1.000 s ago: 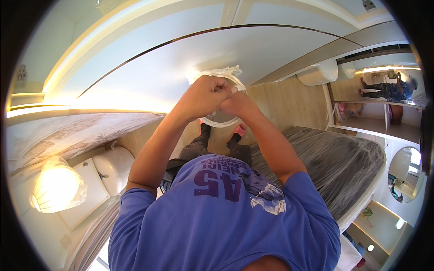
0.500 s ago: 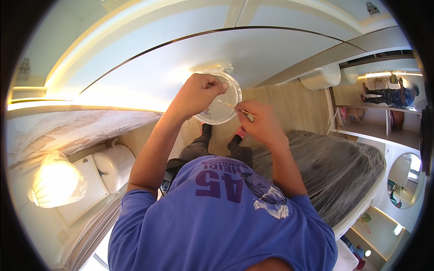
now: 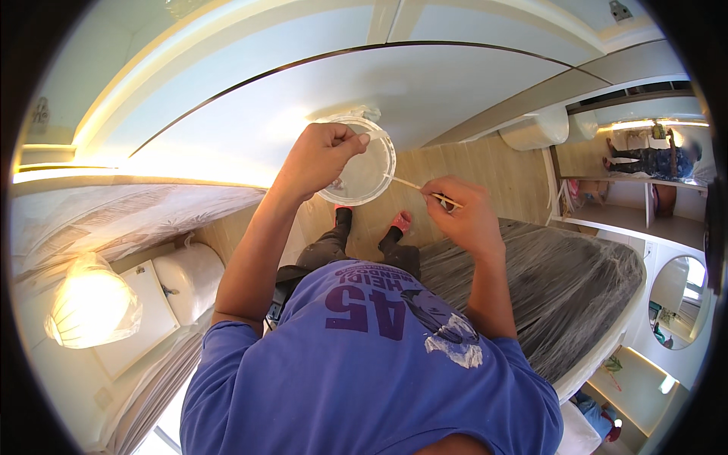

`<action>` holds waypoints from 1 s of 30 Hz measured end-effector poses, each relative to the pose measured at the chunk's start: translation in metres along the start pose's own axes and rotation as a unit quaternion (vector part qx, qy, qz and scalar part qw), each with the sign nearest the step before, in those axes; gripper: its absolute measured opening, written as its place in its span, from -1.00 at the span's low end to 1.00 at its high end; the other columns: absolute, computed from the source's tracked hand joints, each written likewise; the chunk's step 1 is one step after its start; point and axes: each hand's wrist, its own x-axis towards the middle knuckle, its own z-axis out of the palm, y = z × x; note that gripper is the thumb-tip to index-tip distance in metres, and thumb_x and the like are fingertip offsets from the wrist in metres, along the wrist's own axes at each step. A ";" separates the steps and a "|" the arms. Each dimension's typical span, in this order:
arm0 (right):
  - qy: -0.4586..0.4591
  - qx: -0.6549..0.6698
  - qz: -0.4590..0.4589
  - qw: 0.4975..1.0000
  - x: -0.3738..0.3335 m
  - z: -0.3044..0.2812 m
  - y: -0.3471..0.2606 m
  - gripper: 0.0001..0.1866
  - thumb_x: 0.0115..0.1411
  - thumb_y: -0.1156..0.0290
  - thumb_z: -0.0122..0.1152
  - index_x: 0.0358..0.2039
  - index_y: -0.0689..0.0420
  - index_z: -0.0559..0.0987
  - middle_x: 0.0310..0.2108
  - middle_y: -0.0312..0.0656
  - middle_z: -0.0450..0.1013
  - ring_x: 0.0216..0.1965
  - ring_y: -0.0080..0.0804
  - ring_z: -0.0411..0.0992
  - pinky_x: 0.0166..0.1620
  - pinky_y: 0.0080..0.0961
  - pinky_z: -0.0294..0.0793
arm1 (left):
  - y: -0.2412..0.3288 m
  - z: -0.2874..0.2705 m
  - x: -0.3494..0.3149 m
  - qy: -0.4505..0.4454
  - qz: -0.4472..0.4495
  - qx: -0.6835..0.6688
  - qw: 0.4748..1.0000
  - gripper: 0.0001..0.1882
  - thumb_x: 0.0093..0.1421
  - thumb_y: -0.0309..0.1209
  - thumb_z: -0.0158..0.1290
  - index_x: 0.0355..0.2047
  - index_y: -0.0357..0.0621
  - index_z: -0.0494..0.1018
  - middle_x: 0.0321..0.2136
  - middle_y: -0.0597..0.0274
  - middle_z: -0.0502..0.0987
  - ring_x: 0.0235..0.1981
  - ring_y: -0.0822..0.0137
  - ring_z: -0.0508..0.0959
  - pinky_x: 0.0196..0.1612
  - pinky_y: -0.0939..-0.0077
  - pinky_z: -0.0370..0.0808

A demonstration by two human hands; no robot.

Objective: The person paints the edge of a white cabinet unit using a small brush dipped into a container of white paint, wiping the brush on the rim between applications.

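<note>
Lying below and beyond the right hand (image 3: 464, 214), a dark piece of furniture (image 3: 538, 284) is wearing plastic film (image 3: 603, 269), probably for protection. Left of this grip, a round translucent tub (image 3: 368, 178) is facing its mouth upward; the left hand (image 3: 320, 158) is holding its left side, apparently for steadiness. The right hand is pinching narrowly a thin stick (image 3: 407, 184) near its rear end, seemingly for reach; whether the tip is touching, I cannot tell.
</note>
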 end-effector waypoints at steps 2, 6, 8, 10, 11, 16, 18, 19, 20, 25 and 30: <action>0.002 -0.001 -0.017 1.000 -0.001 -0.002 -0.004 -0.89 0.21 0.60 0.33 -0.24 0.25 0.70 -0.25 -0.14 0.66 -0.30 -0.36 0.62 -0.22 -0.46 0.57 | -0.003 -0.001 0.001 0.002 0.003 -0.001 1.000 -0.63 0.39 -0.15 0.25 -0.27 -0.30 0.66 -0.66 0.56 0.21 -0.64 0.64 0.19 -0.60 0.55 0.46; 0.003 -0.009 -0.074 0.997 0.003 0.003 -0.008 -0.88 0.18 0.64 0.31 -0.26 0.25 0.71 -0.24 -0.12 0.67 -0.29 -0.27 0.63 -0.20 -0.42 0.59 | -0.005 -0.002 -0.002 0.003 -0.011 -0.001 1.000 -0.63 0.38 -0.16 0.26 -0.27 -0.31 0.66 -0.66 0.54 0.23 -0.63 0.63 0.19 -0.59 0.55 0.38; -0.006 -0.011 -0.078 0.997 0.003 0.008 -0.007 -0.87 0.17 0.66 0.31 -0.26 0.25 0.71 -0.24 -0.12 0.67 -0.28 -0.26 0.63 -0.19 -0.42 0.59 | -0.009 -0.002 -0.001 0.005 -0.005 0.004 1.000 -0.63 0.38 -0.16 0.27 -0.28 -0.31 0.66 -0.65 0.52 0.25 -0.63 0.63 0.19 -0.59 0.55 0.33; -0.028 -0.011 -0.056 0.998 0.002 0.009 -0.007 -0.86 0.17 0.67 0.30 -0.26 0.25 0.71 -0.25 -0.14 0.67 -0.28 -0.30 0.63 -0.19 -0.43 0.59 | -0.007 -0.005 -0.003 0.005 -0.005 0.009 1.000 -0.64 0.38 -0.18 0.25 -0.28 -0.31 0.66 -0.65 0.52 0.27 -0.62 0.62 0.19 -0.58 0.55 0.28; -0.031 0.007 -0.026 0.999 0.001 0.006 -0.007 -0.87 0.18 0.66 0.30 -0.26 0.24 0.71 -0.26 -0.14 0.68 -0.27 -0.32 0.63 -0.18 -0.44 0.59 | -0.004 -0.006 -0.003 0.005 -0.004 0.014 1.000 -0.65 0.38 -0.19 0.25 -0.29 -0.31 0.66 -0.65 0.51 0.27 -0.62 0.62 0.19 -0.57 0.55 0.25; 0.019 0.038 0.041 0.998 -0.012 -0.007 -0.005 -0.87 0.20 0.59 0.31 -0.23 0.21 0.72 -0.27 -0.17 0.68 -0.26 -0.42 0.63 -0.16 -0.48 0.59 | -0.003 -0.001 -0.003 0.018 -0.010 0.064 0.998 -0.68 0.38 -0.26 0.19 -0.28 -0.34 0.66 -0.66 0.45 0.29 -0.63 0.58 0.28 -0.57 0.48 0.48; 0.011 0.112 0.065 0.991 -0.010 -0.001 0.002 -0.83 0.17 0.59 0.34 -0.20 0.21 0.72 -0.29 -0.16 0.68 -0.27 -0.43 0.63 -0.15 -0.50 0.59 | -0.001 0.000 -0.006 0.018 -0.035 0.028 0.999 -0.63 0.35 -0.20 0.22 -0.27 -0.36 0.66 -0.63 0.38 0.38 -0.63 0.53 0.35 -0.56 0.46 0.45; 0.001 0.114 0.058 0.992 -0.010 0.004 0.006 -0.84 0.18 0.58 0.35 -0.20 0.22 0.72 -0.29 -0.18 0.68 -0.27 -0.44 0.63 -0.15 -0.51 0.59 | -0.004 -0.003 -0.006 0.023 -0.029 0.007 0.999 -0.66 0.35 -0.24 0.22 -0.27 -0.36 0.66 -0.63 0.42 0.35 -0.63 0.56 0.31 -0.56 0.49 0.48; -0.012 0.121 0.052 0.991 -0.009 0.007 0.011 -0.84 0.20 0.58 0.36 -0.19 0.23 0.72 -0.29 -0.20 0.69 -0.27 -0.45 0.63 -0.15 -0.53 0.59 | -0.001 -0.002 -0.005 0.031 -0.035 -0.003 0.999 -0.68 0.36 -0.25 0.22 -0.28 -0.35 0.65 -0.65 0.45 0.34 -0.65 0.60 0.26 -0.60 0.54 0.36; 0.065 0.410 0.082 0.906 -0.016 0.014 0.044 -0.86 0.28 0.54 0.39 -0.17 0.27 0.72 -0.29 -0.11 0.69 -0.28 -0.36 0.65 -0.21 -0.42 0.65 | -0.025 -0.015 0.002 0.048 -0.012 0.001 0.999 -0.66 0.40 -0.24 0.23 -0.29 -0.38 0.64 -0.69 0.48 0.34 -0.68 0.64 0.23 -0.60 0.58 0.10; 0.171 0.583 0.009 0.794 -0.018 -0.012 0.090 -0.82 0.34 0.55 0.34 -0.08 0.30 0.68 -0.23 0.00 0.67 -0.31 -0.31 0.65 -0.26 -0.37 0.68 | -0.042 -0.009 0.006 0.036 -0.033 -0.021 0.999 -0.67 0.40 -0.24 0.24 -0.29 -0.34 0.64 -0.66 0.44 0.40 -0.68 0.62 0.27 -0.60 0.60 0.17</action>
